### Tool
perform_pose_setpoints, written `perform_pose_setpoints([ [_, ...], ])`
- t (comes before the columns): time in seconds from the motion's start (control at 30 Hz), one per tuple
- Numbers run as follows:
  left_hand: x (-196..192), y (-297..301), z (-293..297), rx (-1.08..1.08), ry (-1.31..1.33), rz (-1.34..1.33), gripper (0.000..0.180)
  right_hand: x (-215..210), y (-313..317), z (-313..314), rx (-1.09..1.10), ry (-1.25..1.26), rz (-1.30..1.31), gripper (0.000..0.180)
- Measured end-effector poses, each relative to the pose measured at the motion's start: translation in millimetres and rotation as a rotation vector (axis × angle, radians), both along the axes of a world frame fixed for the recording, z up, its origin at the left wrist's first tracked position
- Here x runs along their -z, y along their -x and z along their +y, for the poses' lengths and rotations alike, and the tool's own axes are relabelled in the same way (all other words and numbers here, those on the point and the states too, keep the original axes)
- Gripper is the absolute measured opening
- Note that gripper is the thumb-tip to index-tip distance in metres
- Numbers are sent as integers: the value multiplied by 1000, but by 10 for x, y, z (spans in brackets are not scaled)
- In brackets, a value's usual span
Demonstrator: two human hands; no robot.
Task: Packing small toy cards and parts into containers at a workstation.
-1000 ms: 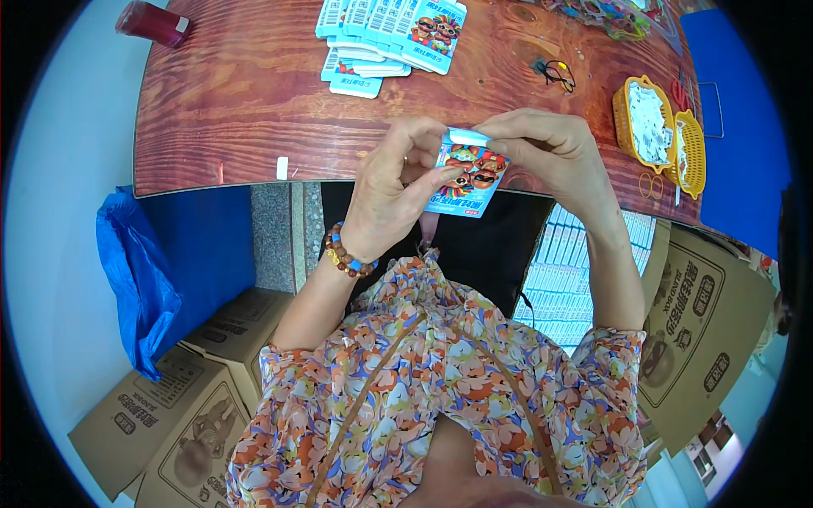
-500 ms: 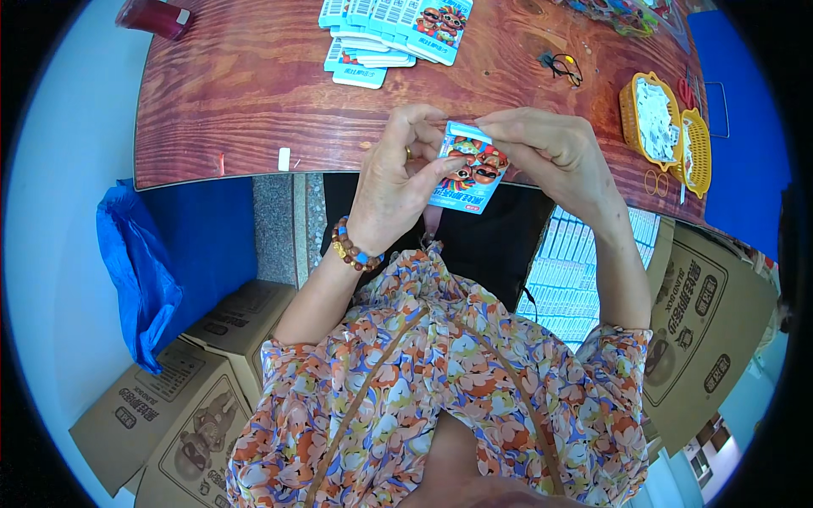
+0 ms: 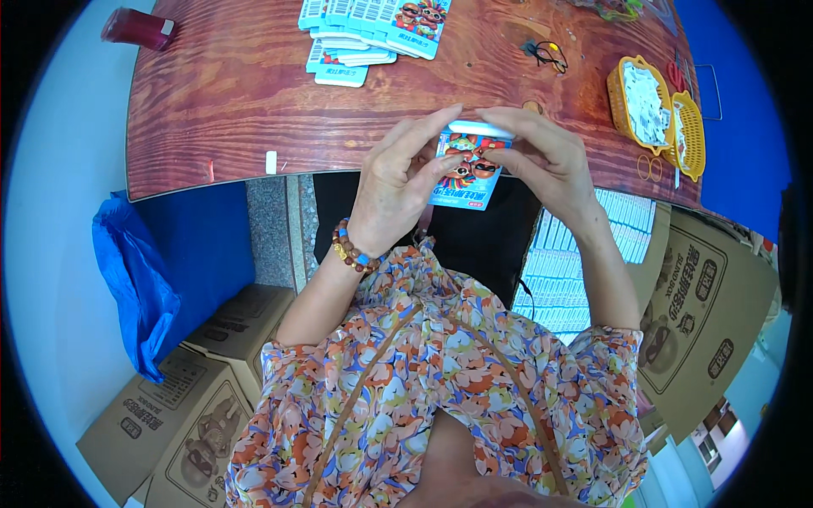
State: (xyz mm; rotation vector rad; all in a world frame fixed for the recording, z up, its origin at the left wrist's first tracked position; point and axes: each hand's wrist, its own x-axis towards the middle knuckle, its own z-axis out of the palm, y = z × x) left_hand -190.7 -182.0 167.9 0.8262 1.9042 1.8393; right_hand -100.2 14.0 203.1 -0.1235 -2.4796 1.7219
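Between both hands I hold a small light-blue card box point(image 3: 467, 184) printed with colourful cartoon figures, just over the table's near edge. My left hand point(image 3: 398, 173), with a beaded bracelet at its wrist, grips the left side, thumb on the printed face. My right hand point(image 3: 546, 157) pinches the right side, its thumb also on the front and its fingers behind the top. A pale flap or edge point(image 3: 480, 129) shows along the box's top. Farther off on the table lies a pile of similar flattened boxes point(image 3: 415, 25).
Yellow baskets point(image 3: 622, 102) with small white slips stand at the table's right, near red scissors point(image 3: 676, 76) and rubber bands point(image 3: 649, 168). A dark red jar point(image 3: 140, 30) lies far left. Below right, an open carton holds rows of light-blue boxes point(image 3: 559, 279). Brown cartons point(image 3: 203, 423) stand lower left.
My right thumb has come down onto the box's printed face. The box now sits more level, with its pale top edge in view. The whole view has shifted slightly.
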Motion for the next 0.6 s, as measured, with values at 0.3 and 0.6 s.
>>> perform_pose_setpoints([
  [0.3,-18,-5,19,53,30,61,54,18,-35,99,-79,-95,124,28],
  [0.6,-47,-9,13,108,52,184,64,-24,-49,50,49,273,-120,21],
])
